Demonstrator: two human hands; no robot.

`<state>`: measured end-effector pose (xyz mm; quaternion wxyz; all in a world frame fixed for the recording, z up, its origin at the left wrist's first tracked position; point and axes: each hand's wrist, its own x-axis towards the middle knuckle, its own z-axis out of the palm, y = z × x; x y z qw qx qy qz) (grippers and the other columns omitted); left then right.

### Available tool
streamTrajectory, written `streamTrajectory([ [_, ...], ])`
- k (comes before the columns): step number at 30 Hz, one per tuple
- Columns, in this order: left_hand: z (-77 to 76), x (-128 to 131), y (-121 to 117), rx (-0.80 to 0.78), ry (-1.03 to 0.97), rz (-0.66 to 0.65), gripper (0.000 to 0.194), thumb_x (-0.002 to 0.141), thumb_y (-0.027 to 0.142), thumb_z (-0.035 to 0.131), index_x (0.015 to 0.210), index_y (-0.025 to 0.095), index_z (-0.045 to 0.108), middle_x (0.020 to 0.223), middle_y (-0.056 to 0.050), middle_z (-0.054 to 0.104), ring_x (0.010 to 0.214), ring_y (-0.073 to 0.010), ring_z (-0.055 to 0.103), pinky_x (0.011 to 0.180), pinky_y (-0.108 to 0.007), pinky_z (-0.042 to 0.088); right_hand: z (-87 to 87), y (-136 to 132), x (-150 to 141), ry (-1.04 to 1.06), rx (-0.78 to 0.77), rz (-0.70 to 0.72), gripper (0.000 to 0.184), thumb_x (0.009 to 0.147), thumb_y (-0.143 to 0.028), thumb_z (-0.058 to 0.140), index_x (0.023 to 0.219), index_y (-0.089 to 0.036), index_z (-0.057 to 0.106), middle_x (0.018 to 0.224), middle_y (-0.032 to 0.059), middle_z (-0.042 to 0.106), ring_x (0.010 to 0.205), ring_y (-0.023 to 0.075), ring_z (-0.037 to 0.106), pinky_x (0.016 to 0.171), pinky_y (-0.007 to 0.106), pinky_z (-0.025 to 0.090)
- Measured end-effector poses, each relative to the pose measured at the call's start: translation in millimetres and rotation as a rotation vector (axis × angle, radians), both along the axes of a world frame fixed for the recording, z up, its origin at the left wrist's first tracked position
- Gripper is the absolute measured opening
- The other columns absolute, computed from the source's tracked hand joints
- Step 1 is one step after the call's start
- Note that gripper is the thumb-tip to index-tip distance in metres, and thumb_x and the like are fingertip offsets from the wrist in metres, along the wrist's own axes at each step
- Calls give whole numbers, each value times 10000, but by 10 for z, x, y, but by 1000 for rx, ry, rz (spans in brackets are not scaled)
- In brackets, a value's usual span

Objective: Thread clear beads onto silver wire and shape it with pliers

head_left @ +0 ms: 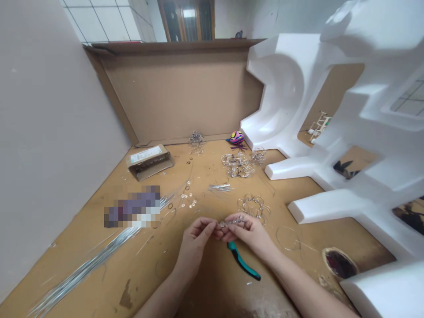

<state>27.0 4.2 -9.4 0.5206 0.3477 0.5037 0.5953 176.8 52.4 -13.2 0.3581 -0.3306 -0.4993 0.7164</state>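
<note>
My left hand (pixel 196 236) pinches one end of a short beaded wire (pixel 222 224) between thumb and fingertips. The other end, with several clear round beads, is gripped in my right hand (pixel 251 232). Both hands are close together above the table. Just below them lies a tool with a teal and black handle (pixel 244 263), perhaps pliers; its head is hidden under my hands. A ring of looped wire with clear beads (pixel 254 206) rests beyond my right hand. Loose clear beads (pixel 189 201) are scattered ahead of my left hand.
On the brown table (pixel 159 274) lie a long bundle of straight wires (pixel 96 258), short cut wires (pixel 221 187) and more wire loops (pixel 238 165). An open cardboard box (pixel 150 161) sits at the back left. White moulded foam pieces (pixel 318 194) stand along the right.
</note>
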Motion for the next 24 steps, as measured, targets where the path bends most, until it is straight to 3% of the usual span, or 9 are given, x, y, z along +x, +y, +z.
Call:
streamTrajectory([
  [8,-7,-15,-5,-6,9,15,130,709,283,653,719,155,629,676,-23,666,641,-137,603,656,-243,477,23,-11,15,109,-12,33,328,773,-408,554,955,-136,562,809,108,701,692,202,667,680,365,488],
  [13,-32,-30,-1,5,15,27,156,712,310,647,739,156,651,705,-34,674,659,-147,611,679,-250,478,14,-1,22,76,-12,52,337,763,-421,558,944,-136,572,802,100,692,701,196,661,683,350,482],
  [19,-70,-67,36,-10,-10,54,208,722,351,631,745,148,664,712,-50,687,674,-166,634,671,-259,490,31,85,88,-71,110,-90,324,759,-425,561,959,-172,602,930,65,633,600,125,612,533,259,471],
  [24,-76,-94,72,-16,-181,90,193,706,320,656,759,136,628,746,-54,690,725,-168,650,668,-252,495,51,124,136,75,61,-141,263,756,-380,592,927,-180,611,872,42,639,558,100,574,514,245,466],
])
